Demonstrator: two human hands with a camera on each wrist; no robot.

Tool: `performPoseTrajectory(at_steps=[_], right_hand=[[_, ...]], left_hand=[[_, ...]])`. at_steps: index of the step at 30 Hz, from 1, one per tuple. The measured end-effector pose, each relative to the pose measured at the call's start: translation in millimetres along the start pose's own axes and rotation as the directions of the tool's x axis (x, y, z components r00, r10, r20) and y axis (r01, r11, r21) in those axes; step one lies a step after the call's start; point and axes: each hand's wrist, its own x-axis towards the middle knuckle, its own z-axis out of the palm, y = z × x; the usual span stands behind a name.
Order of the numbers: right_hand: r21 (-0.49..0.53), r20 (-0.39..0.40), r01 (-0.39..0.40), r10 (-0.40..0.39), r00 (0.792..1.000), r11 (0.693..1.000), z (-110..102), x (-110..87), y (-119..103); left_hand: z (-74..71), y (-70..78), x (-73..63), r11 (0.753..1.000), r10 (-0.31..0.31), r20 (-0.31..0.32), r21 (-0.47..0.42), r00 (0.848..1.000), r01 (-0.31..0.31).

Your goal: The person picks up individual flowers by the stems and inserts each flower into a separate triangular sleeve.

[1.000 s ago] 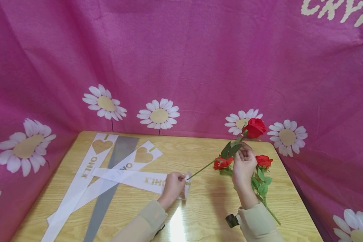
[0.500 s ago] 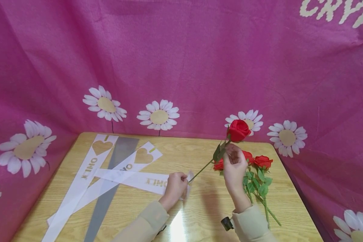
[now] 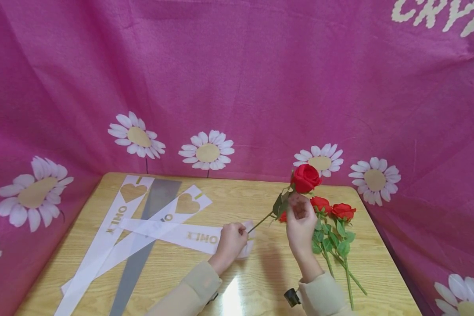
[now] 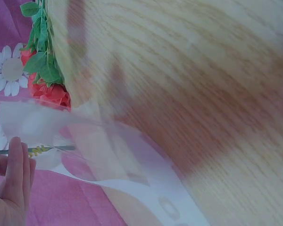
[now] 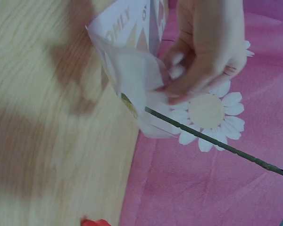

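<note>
My left hand pinches the mouth end of a translucent white flower sleeve printed with gold "ONLY" lettering. In the right wrist view the sleeve's film bulges open beside the left hand. My right hand holds a red rose just below its bloom, tilted with the flower up and to the right. Its green stem runs down to the sleeve's mouth. Through the film in the left wrist view, the stem's end shows inside the sleeve.
More red roses lie on the wooden table to the right, their stems toward the front. On the left, two white sleeves with heart cutouts and a grey strip overlap. A pink daisy-print cloth surrounds the table.
The right hand has moved left and slightly down with the rose, pushing its stem toward the sleeve. The left hand has shifted slightly right. Another rose on the table has come into view.
</note>
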Motion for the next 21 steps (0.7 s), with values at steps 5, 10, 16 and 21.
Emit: performPoseTrajectory(at_steps=[5, 10, 16, 21], right_hand=[[0.011, -0.04, -0.03, 0.03, 0.999, 1.0, 1.9, -6.3, 6.5], [0.071, -0.059, -0.083, 0.087, 0.994, 0.994, 3.9, -11.8, 13.8], [0.085, -0.054, -0.121, 0.126, 0.991, 0.989, 5.5, -18.3, 22.2], [0.122, -0.049, -0.135, 0.142, 0.989, 0.983, 8.4, -23.0, 27.2]], left_hand=[[-1.2, 1.0, 2.4, 1.0, 0.021, -0.033, 0.013, 0.999, -0.02], [-3.5, 2.1, 4.2, 1.0, 0.019, -0.032, 0.01, 0.999, -0.018], [-4.7, 5.0, 5.7, 0.998, 0.06, -0.061, 0.021, 0.996, -0.059], [-4.6, 6.6, 6.4, 0.999, 0.05, -0.072, 0.023, 0.996, -0.049]])
